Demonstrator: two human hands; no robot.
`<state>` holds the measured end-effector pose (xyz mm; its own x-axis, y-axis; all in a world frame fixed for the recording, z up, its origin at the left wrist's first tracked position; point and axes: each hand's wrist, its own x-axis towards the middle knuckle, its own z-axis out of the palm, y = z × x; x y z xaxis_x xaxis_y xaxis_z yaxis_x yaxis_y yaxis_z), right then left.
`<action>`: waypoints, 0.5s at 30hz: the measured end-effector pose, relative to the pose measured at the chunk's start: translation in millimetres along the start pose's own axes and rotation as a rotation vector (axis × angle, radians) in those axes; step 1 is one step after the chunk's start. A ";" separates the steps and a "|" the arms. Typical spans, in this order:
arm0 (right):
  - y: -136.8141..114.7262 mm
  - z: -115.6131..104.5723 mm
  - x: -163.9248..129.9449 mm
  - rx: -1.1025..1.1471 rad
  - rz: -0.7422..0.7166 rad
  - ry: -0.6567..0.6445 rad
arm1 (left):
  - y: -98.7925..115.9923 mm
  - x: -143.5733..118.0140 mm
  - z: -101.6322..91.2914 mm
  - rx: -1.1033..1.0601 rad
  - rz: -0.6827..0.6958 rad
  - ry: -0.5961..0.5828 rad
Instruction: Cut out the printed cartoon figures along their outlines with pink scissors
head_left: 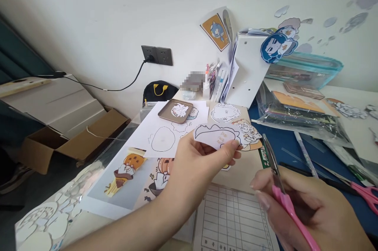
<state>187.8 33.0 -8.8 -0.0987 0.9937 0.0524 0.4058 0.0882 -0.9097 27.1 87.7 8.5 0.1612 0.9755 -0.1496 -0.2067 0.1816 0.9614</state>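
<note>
My left hand (203, 160) pinches a white paper cutout (217, 134) between thumb and fingers. A black outline and small orange lettering show on the paper. To the right, my right hand (307, 203) grips pink-handled scissors (280, 190), blades pointing up and apart from the paper. The blades look closed or nearly so. Just behind the held paper lie more cutouts: a coloured character cutout (251, 134) and a white outlined one (226, 112). A brown tray (162, 115) with a cutout in it rests on a printed sheet (141, 140).
A second pair of pink scissors (360, 192) lies at the right on a blue mat (276, 131). A white file holder (249, 66) stands against the wall, beside a teal zip pouch (333, 64). An open cardboard box (56, 144) sits at the left. A gridded sheet (233, 219) lies in front.
</note>
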 end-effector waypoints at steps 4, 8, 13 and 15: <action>5.1 0.2 -1.4 0.135 0.023 -0.039 | -1.7 -2.0 0.2 -0.081 0.056 -0.098; 3.3 1.7 -2.5 0.257 0.130 0.134 | -6.0 -3.6 -0.9 -0.127 0.047 -0.185; -4.3 2.2 -0.6 0.311 0.120 0.193 | -12.8 -5.8 1.1 -0.139 0.030 -0.291; -5.0 2.5 -0.1 0.342 0.126 0.157 | -15.4 -6.2 2.6 -0.117 0.030 -0.318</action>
<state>183.6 32.3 -5.2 0.0830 0.9961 -0.0298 0.0776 -0.0363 -0.9963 31.8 78.5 -4.8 0.4421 0.8966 -0.0246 -0.3220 0.1843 0.9286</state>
